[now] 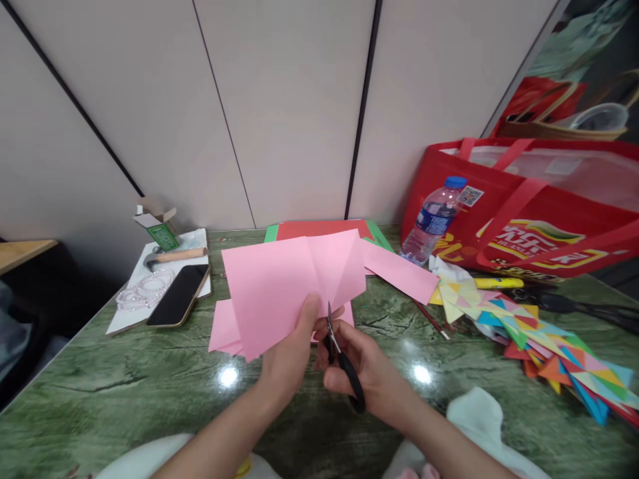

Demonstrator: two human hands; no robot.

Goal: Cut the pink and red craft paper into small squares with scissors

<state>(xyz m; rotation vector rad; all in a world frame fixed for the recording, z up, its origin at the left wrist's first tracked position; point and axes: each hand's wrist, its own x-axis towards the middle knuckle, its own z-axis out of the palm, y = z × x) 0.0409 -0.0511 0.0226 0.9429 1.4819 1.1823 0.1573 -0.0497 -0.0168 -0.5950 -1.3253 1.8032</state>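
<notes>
My left hand [289, 352] grips a creased sheet of pink paper [272, 286] by its lower edge, thumb on the near face. In my right hand [367, 366] is a pair of scissors [352, 379] with black handles. The blades point up and away from me and meet the paper's lower edge by my left thumb; how far they are apart is hard to see. Under the held sheet lie more pink papers [224, 326] on the table. A pink strip [399, 271] rests to the right of the sheet.
A hammer [180, 255], a phone [178, 296] and a beaded string [144, 291] lie at left near a small box [162, 229]. At right are a water bottle [432, 223], a red bag [524, 206], folded colourful paper pieces [554, 346] and a yellow marker [499, 283].
</notes>
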